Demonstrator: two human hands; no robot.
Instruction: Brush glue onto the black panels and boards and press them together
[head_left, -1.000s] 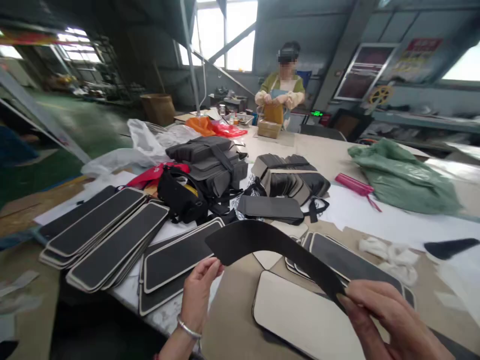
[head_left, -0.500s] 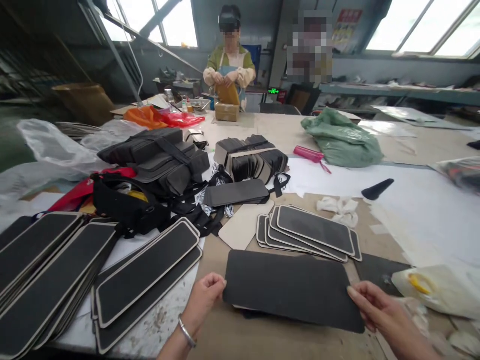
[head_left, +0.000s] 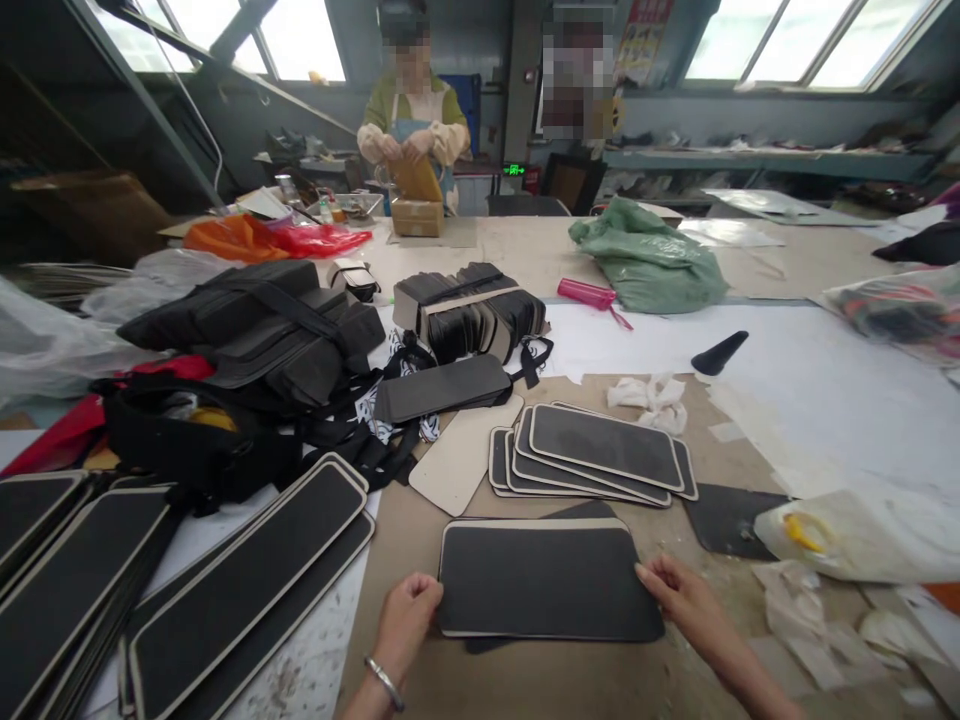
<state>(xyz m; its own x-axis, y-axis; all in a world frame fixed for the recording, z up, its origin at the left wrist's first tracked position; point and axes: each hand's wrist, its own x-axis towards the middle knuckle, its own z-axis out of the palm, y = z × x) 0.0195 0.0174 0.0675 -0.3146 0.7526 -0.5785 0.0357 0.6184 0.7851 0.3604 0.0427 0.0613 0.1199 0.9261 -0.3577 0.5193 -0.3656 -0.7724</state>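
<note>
Black sheet [head_left: 547, 583] has lowered, lying between left fingers [head_left: 425, 588] and right fingers [head_left: 660, 578].

Probably a workshop: stacked panels [head_left: 604, 447]

I have a shiny bracelet [head_left: 384, 684] on my left wrist. It is silver and looks like hard metal. It is thin, smooth and round, like a hoop, and light shines on it. I can only see the top of it, so I can't tell if it goes all the way around. My left hand [head_left: 407, 612] is bare. My right hand [head_left: 673, 592] is bare too, and so is my right wrist. My left forearm [head_left: 363, 704] and my right forearm [head_left: 746, 660] are bare right down to the bottom of what I can see. My nails are too small and blurry to tell about.
</note>
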